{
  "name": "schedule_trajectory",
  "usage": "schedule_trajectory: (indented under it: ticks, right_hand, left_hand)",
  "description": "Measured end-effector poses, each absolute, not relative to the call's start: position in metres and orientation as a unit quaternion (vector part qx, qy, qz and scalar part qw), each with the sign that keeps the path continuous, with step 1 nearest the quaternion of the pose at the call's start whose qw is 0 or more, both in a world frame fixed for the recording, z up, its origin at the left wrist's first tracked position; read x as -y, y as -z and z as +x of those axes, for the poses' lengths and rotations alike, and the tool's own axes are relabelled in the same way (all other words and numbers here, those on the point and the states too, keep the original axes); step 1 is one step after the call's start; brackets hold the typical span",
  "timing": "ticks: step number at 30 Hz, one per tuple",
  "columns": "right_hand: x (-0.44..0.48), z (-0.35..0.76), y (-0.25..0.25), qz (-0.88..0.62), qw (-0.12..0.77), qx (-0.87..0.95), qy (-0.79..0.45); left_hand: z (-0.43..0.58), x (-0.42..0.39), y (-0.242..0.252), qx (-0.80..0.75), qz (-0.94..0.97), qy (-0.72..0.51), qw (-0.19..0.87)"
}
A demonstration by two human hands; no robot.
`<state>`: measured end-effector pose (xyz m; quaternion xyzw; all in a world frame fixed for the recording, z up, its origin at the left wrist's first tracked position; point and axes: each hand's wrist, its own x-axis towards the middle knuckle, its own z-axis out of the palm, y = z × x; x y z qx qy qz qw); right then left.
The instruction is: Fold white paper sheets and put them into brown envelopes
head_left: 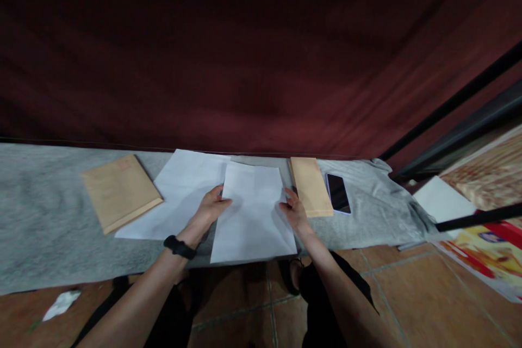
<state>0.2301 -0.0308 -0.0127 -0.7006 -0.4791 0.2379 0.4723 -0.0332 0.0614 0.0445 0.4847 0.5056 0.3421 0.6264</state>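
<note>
A white sheet of paper [255, 217] is held by its two side edges in front of me. My left hand [212, 205] grips the left edge, thumb on top and fingers behind. At the right edge my right hand [294, 211] is closed the same way, its fingertips partly behind the sheet. More white paper [179, 190] lies flat to the left, partly under a brown envelope stack [120, 190]. Just right of my right hand lies a narrower stack of brown envelopes [312, 185]. Whether the held paper is one sheet or several, I cannot tell.
A phone [338, 194] lies beside the right-hand envelopes on the grey cloth [379, 206]. Dark red fabric [253, 92] hangs behind. At right are black bars [457, 95] and a colourful box [489, 255]. A white scrap [61, 304] lies on the tiled floor.
</note>
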Motion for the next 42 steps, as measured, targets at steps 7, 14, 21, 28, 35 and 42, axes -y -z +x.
schedule_trajectory:
  ticks: [7,14,21,28,35,42]
  right_hand:
    - [0.052,0.23,-0.002,-0.689,0.454,0.538,-0.172]
    - [0.076,0.223,-0.011,-0.644,0.37,0.653,-0.146]
    - [0.088,0.246,-0.024,-0.576,0.315,0.718,-0.232]
    - [0.103,0.243,-0.042,-0.531,0.251,0.788,-0.182]
    - [0.104,0.251,-0.041,-0.538,0.204,0.792,-0.206]
    - [0.108,0.256,-0.042,-0.539,0.204,0.771,-0.269]
  left_hand:
    - [-0.037,-0.062,-0.048,-0.515,0.468,-0.347,0.628]
    - [-0.037,-0.061,-0.046,-0.516,0.433,-0.35,0.651]
    - [-0.041,-0.062,-0.053,-0.52,0.406,-0.339,0.671]
    - [-0.034,-0.055,-0.052,-0.505,0.451,-0.32,0.663]
    - [-0.052,-0.041,-0.062,-0.47,0.744,-0.334,0.337]
    - [-0.068,0.019,-0.054,-0.222,0.93,-0.075,0.282]
